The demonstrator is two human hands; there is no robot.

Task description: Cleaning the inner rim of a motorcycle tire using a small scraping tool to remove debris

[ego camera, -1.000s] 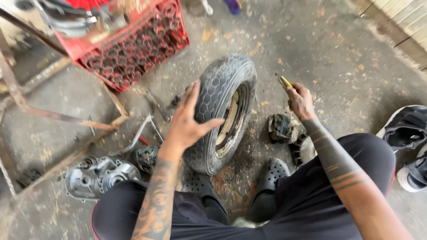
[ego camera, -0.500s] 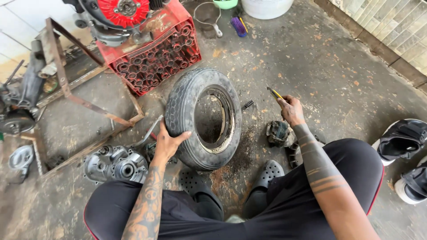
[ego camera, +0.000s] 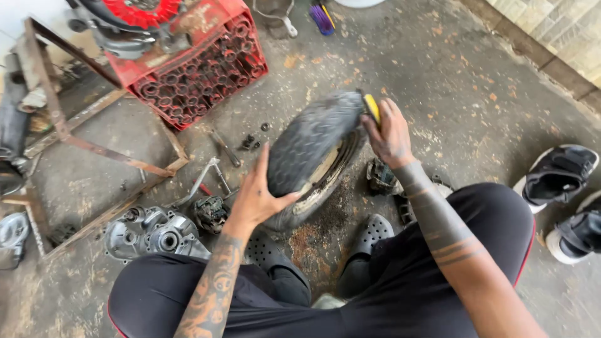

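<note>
Tyre first: the small grey treaded tyre on its rusty metal rim stands on edge on the stained concrete floor, just ahead of your knees and between your two hands. It leans, its top tipped away from you toward the upper right, so the rim's open face looks right and down toward your right forearm. Its tread is blurred.

Your left hand lies flat against the lower left of the tread, fingers spread, thumb pointing right across the rubber. Your right hand sits at the tyre's upper right edge, fingers curled shut around a yellow-handled tool whose handle end points up and away from you; its working end is hidden.

Left of the tyre lie a grey cast-metal engine casing and a red plastic crate. A dark sports shoe sits well apart at the right.
</note>
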